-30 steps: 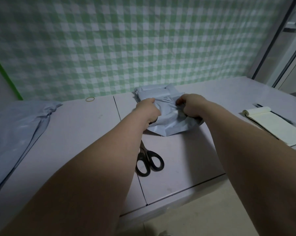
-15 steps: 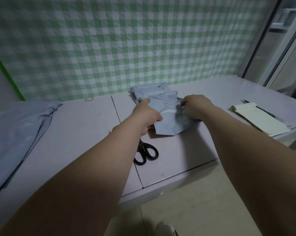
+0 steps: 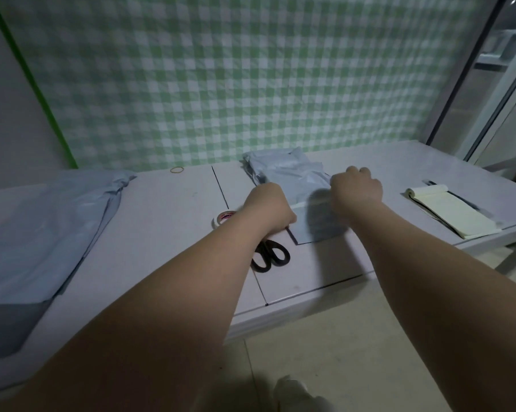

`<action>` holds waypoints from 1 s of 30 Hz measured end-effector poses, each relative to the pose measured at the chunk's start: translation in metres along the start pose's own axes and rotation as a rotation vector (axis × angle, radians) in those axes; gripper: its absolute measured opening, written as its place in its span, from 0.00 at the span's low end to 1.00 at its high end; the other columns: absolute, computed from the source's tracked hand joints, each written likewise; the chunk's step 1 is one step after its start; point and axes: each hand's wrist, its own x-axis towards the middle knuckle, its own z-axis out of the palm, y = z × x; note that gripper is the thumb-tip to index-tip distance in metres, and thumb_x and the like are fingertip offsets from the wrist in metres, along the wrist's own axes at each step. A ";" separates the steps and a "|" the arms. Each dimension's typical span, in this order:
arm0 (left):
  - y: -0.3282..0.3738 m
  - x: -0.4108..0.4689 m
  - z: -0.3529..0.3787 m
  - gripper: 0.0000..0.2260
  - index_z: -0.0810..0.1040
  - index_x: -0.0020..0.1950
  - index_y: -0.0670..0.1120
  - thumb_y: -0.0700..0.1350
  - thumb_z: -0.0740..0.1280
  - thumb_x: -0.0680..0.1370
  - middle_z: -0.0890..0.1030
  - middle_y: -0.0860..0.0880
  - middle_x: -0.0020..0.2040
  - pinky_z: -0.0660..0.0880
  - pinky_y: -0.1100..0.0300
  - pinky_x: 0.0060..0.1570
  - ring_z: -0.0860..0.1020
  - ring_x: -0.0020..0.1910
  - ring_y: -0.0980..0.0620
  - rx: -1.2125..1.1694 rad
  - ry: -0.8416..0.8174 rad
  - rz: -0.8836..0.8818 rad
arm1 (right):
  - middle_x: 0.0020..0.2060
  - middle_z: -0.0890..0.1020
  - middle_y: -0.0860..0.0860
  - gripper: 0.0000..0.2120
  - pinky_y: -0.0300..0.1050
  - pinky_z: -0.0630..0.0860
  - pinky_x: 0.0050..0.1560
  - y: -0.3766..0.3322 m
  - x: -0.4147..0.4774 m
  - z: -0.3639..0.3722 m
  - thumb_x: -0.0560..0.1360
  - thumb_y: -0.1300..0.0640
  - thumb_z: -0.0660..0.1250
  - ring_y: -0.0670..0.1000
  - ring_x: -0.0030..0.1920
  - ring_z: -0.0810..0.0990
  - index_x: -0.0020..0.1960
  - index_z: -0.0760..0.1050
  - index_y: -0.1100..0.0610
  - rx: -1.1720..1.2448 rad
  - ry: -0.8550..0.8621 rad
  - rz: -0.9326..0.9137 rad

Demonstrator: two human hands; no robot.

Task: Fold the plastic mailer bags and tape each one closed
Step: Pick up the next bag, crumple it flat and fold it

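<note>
Dim and grey all over, with a bit more light by the glass [image 3: 473,114] at the far right. Dark soft shadow under the right hand [image 3: 356,187] on the mailer bag [image 3: 289,176]. Smeared and fuzzy on the checked wall [image 3: 221,84] and the notepad [image 3: 449,215]. Bent and stretched near the edges

Both forearms [image 3: 161,292] are bare from the lower edge of the view up to the left hand [image 3: 268,209] and right hand [image 3: 356,185]. In the dim, blurred bottom strip shows a pale rounded shape, perhaps a light shoe [image 3: 298,394].
</note>
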 end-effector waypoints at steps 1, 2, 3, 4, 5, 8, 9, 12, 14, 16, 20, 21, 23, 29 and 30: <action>-0.005 -0.005 -0.005 0.04 0.74 0.42 0.45 0.44 0.67 0.75 0.77 0.47 0.44 0.75 0.57 0.49 0.76 0.48 0.48 -0.055 0.044 0.011 | 0.60 0.72 0.56 0.17 0.49 0.69 0.57 -0.011 -0.002 -0.006 0.75 0.63 0.58 0.57 0.63 0.68 0.63 0.73 0.56 0.052 0.008 -0.022; -0.010 -0.012 -0.012 0.02 0.78 0.44 0.44 0.42 0.67 0.75 0.80 0.46 0.48 0.75 0.56 0.54 0.78 0.52 0.47 -0.123 0.093 0.016 | 0.60 0.74 0.55 0.17 0.49 0.71 0.56 -0.024 -0.005 -0.013 0.75 0.64 0.59 0.57 0.62 0.71 0.62 0.74 0.56 0.124 0.003 -0.031; -0.015 -0.019 -0.019 0.05 0.81 0.46 0.42 0.40 0.66 0.75 0.82 0.45 0.50 0.76 0.56 0.55 0.78 0.53 0.47 -0.186 0.147 0.009 | 0.59 0.75 0.55 0.17 0.48 0.72 0.55 -0.038 -0.008 -0.020 0.74 0.65 0.60 0.56 0.61 0.73 0.61 0.75 0.55 0.204 -0.010 -0.029; -0.022 -0.026 -0.027 0.07 0.83 0.47 0.41 0.38 0.65 0.74 0.82 0.44 0.51 0.76 0.56 0.54 0.79 0.53 0.46 -0.236 0.195 0.002 | 0.58 0.77 0.54 0.17 0.46 0.73 0.54 -0.053 -0.011 -0.027 0.74 0.65 0.61 0.55 0.59 0.75 0.60 0.77 0.55 0.282 -0.029 -0.031; -0.030 -0.034 -0.035 0.08 0.83 0.47 0.40 0.37 0.64 0.74 0.83 0.43 0.50 0.76 0.55 0.52 0.79 0.51 0.45 -0.268 0.238 -0.007 | 0.57 0.79 0.53 0.15 0.45 0.74 0.53 -0.069 -0.014 -0.032 0.74 0.64 0.62 0.54 0.57 0.77 0.59 0.78 0.55 0.355 -0.046 -0.047; -0.062 -0.055 -0.058 0.09 0.84 0.44 0.42 0.38 0.64 0.74 0.84 0.46 0.46 0.75 0.60 0.42 0.80 0.46 0.48 -0.285 0.313 -0.049 | 0.51 0.83 0.52 0.13 0.43 0.76 0.47 -0.113 -0.030 -0.043 0.75 0.61 0.62 0.53 0.51 0.79 0.54 0.81 0.54 0.603 -0.039 -0.156; -0.075 -0.062 -0.065 0.09 0.84 0.42 0.43 0.38 0.64 0.73 0.84 0.47 0.43 0.73 0.61 0.37 0.80 0.43 0.49 -0.268 0.324 -0.064 | 0.49 0.83 0.52 0.12 0.44 0.77 0.48 -0.127 -0.038 -0.046 0.75 0.61 0.62 0.53 0.50 0.80 0.52 0.82 0.54 0.691 -0.040 -0.190; -0.113 -0.082 -0.084 0.08 0.83 0.39 0.46 0.38 0.64 0.73 0.81 0.46 0.39 0.72 0.61 0.37 0.78 0.40 0.48 -0.220 0.368 -0.110 | 0.42 0.83 0.54 0.11 0.48 0.79 0.50 -0.164 -0.064 -0.054 0.74 0.62 0.61 0.54 0.45 0.80 0.50 0.83 0.58 0.831 -0.084 -0.266; -0.140 -0.094 -0.095 0.08 0.84 0.42 0.47 0.39 0.65 0.73 0.84 0.47 0.45 0.74 0.59 0.45 0.80 0.47 0.48 -0.201 0.409 -0.150 | 0.39 0.83 0.57 0.11 0.52 0.80 0.50 -0.189 -0.078 -0.058 0.73 0.61 0.61 0.57 0.43 0.80 0.47 0.82 0.60 0.886 -0.118 -0.293; -0.169 -0.106 -0.104 0.08 0.84 0.44 0.47 0.39 0.65 0.75 0.84 0.48 0.52 0.72 0.62 0.47 0.79 0.53 0.49 -0.190 0.450 -0.198 | 0.41 0.84 0.59 0.11 0.54 0.80 0.50 -0.211 -0.088 -0.058 0.73 0.61 0.60 0.59 0.45 0.82 0.45 0.82 0.62 0.908 -0.148 -0.312; -0.229 -0.131 -0.115 0.10 0.84 0.52 0.46 0.38 0.66 0.75 0.82 0.46 0.57 0.71 0.59 0.58 0.77 0.58 0.46 -0.203 0.499 -0.371 | 0.42 0.84 0.62 0.11 0.55 0.81 0.48 -0.249 -0.108 -0.052 0.70 0.64 0.61 0.60 0.41 0.81 0.44 0.82 0.64 0.954 -0.268 -0.344; -0.243 -0.136 -0.117 0.10 0.83 0.53 0.46 0.38 0.66 0.75 0.81 0.45 0.58 0.71 0.58 0.60 0.77 0.59 0.45 -0.199 0.506 -0.411 | 0.42 0.84 0.63 0.11 0.56 0.81 0.48 -0.257 -0.112 -0.049 0.70 0.64 0.61 0.59 0.40 0.80 0.44 0.81 0.65 0.958 -0.291 -0.351; -0.266 -0.145 -0.118 0.10 0.83 0.54 0.45 0.37 0.66 0.75 0.80 0.44 0.60 0.69 0.57 0.61 0.76 0.60 0.43 -0.179 0.504 -0.489 | 0.43 0.83 0.63 0.10 0.53 0.81 0.50 -0.273 -0.118 -0.045 0.71 0.64 0.62 0.60 0.42 0.81 0.45 0.81 0.65 0.938 -0.336 -0.374; -0.308 -0.152 -0.117 0.12 0.81 0.56 0.42 0.39 0.66 0.74 0.79 0.42 0.59 0.73 0.52 0.61 0.76 0.58 0.41 -0.185 0.460 -0.685 | 0.44 0.76 0.54 0.06 0.49 0.78 0.51 -0.303 -0.124 -0.038 0.75 0.63 0.62 0.53 0.43 0.75 0.48 0.73 0.53 1.039 -0.455 -0.346; -0.312 -0.150 -0.118 0.13 0.80 0.58 0.42 0.40 0.65 0.74 0.78 0.42 0.60 0.72 0.51 0.62 0.76 0.59 0.41 -0.184 0.455 -0.720 | 0.45 0.76 0.54 0.06 0.50 0.78 0.54 -0.307 -0.123 -0.037 0.76 0.63 0.61 0.53 0.44 0.75 0.48 0.72 0.53 1.048 -0.459 -0.336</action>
